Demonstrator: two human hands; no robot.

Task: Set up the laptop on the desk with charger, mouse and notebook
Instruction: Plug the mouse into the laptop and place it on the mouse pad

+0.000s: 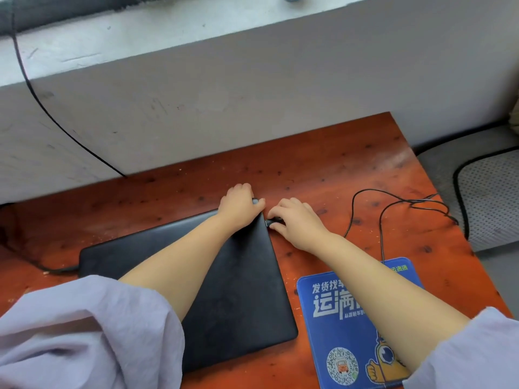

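A closed black laptop (241, 299) lies flat on the red-brown wooden desk (323, 169). My left hand (238, 206) grips the laptop's far right corner. My right hand (297, 220) pinches a small black plug (273, 220) at the laptop's right edge, just below that corner. A thin black cable (382, 220) loops from the plug area across the desk to the right. A blue mouse pad (345, 327) with white lettering lies right of the laptop, partly under my right forearm. A thicker black cable (53, 269) meets the laptop's far left corner. No mouse or notebook is visible.
A grey-white wall with a ledge (196, 88) stands right behind the desk. Another black cable (56, 119) hangs down the wall to the desk's back edge. A grey mesh chair seat (488, 197) sits beyond the desk's right edge.
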